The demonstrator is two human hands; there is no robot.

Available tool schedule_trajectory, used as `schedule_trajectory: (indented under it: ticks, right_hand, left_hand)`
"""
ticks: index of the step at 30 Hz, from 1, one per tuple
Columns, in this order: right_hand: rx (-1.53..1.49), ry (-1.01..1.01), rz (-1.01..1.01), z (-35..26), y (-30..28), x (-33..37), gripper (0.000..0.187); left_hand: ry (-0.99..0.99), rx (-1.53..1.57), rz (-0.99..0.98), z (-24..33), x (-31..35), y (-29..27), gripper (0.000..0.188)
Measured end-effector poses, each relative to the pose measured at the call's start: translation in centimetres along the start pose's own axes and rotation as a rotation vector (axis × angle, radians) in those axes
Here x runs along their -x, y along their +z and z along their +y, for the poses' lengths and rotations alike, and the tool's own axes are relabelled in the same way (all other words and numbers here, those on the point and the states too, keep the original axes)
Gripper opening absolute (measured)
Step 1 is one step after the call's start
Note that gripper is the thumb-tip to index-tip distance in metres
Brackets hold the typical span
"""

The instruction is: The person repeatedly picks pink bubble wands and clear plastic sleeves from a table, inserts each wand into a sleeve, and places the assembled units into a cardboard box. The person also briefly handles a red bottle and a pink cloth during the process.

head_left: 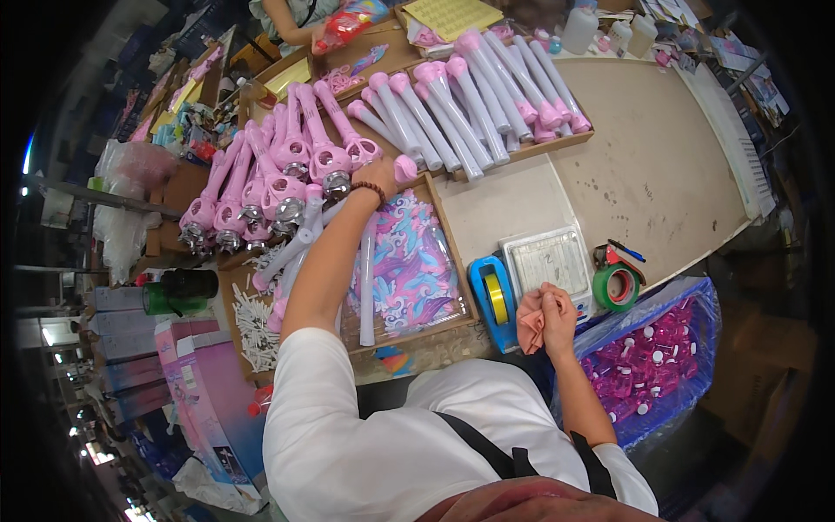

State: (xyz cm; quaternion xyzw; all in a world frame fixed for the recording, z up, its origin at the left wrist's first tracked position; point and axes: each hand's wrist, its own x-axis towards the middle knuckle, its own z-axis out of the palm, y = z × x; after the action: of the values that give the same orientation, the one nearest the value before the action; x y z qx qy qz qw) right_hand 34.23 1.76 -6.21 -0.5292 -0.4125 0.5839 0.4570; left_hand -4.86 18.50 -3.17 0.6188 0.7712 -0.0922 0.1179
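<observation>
My left hand [376, 177] reaches over the pile and closes around a pale tube with a pink knob [405, 169]. The knob sticks out beside the hand, while my forearm hides part of the tube. To its left lie pink wands with silvery bases [330, 161]. Below the wrist, another translucent tube [368, 287] rests across a tray of pink-and-blue patterned packets [413, 261]. My right hand [559, 317] pinches a crumpled salmon-coloured soft piece [531, 324]. It is close to a blue tape dispenser with yellow tape [494, 300] and a square white plate [544, 259].
Pink-ended tubes [470, 113] fill a far box. A green tape roll [616, 285] stands right of the plate. A blue-lined bin [648, 357] holds magenta bottles. Small white sticks [255, 335] lie in a left box. Across the table, another person's arm [291, 26] is near a red package [348, 24].
</observation>
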Motion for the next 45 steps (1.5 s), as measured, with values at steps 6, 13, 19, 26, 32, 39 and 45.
schedule_trajectory:
  ticks: [6,13,19,26,32,39,45]
  right_hand:
    - [-0.052,-0.071,-0.061,-0.5,-0.6,0.3,0.02]
    - [-0.203,-0.048,-0.24,-1.6,-2.0,1.5,0.021]
    - [-0.205,-0.151,-0.288,-2.6,-4.2,2.0,0.026]
    - [-0.295,-0.086,-0.353,-1.8,-6.3,3.1,0.026]
    - [-0.315,-0.053,-0.348,-1.1,-6.6,3.9,0.025]
    - [-0.39,-0.223,-0.375,-5.5,-2.4,7.1,0.033]
    - [0.198,-1.112,-0.846,-9.6,4.7,10.4,0.021]
  left_hand:
    - [0.166,0.426,0.364,1.7,10.2,-4.9,0.039]
    - [0.589,2.13,-0.08,4.4,23.2,-5.3,0.032]
    - [1.035,2.629,-0.473,11.3,30.2,-1.4,0.042]
    - [1.369,2.465,-0.453,14.0,35.5,-2.5,0.066]
    - [1.088,1.47,0.394,11.9,38.6,-7.5,0.053]
    - [0.236,1.234,0.512,11.8,37.5,-4.3,0.037]
    - [0.296,1.265,-0.728,9.7,38.0,0.0,0.035]
